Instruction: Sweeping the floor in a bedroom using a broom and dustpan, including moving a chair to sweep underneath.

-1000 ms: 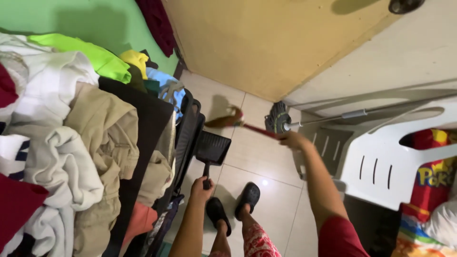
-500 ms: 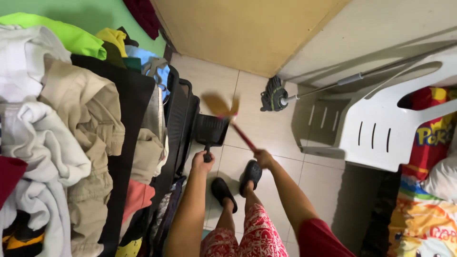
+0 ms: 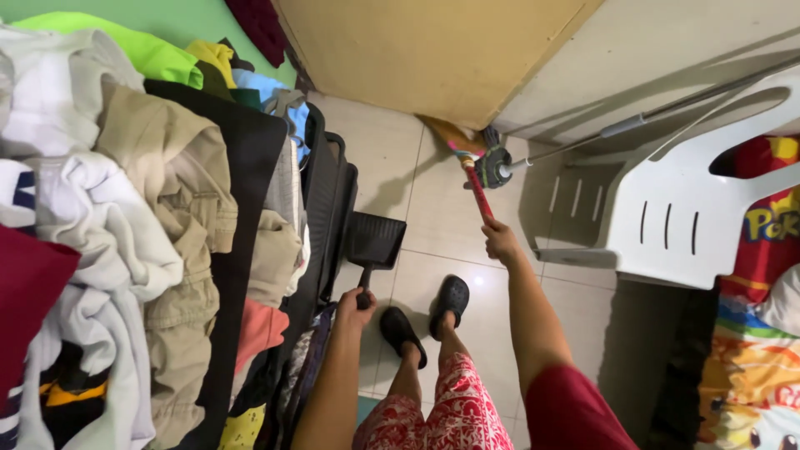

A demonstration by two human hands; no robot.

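My left hand (image 3: 356, 307) grips the handle of a black dustpan (image 3: 374, 242) that rests on the tiled floor beside a dark suitcase. My right hand (image 3: 501, 240) holds the red handle of a small broom (image 3: 467, 158). Its tan bristles reach the base of the yellow door, next to a mop head (image 3: 495, 163). My feet in dark clogs (image 3: 451, 300) stand just behind the dustpan.
A heap of clothes (image 3: 125, 208) fills the left side over the black suitcase (image 3: 329, 200). A white plastic chair (image 3: 692, 208) stands at the right, with the mop pole (image 3: 633, 121) leaning across it. Colourful bedding (image 3: 754, 367) lies at the far right.
The broom has swung from over the dustpan out to the door's base beside the mop head. My right arm has stretched forward. The dustpan and my left hand stay in place.
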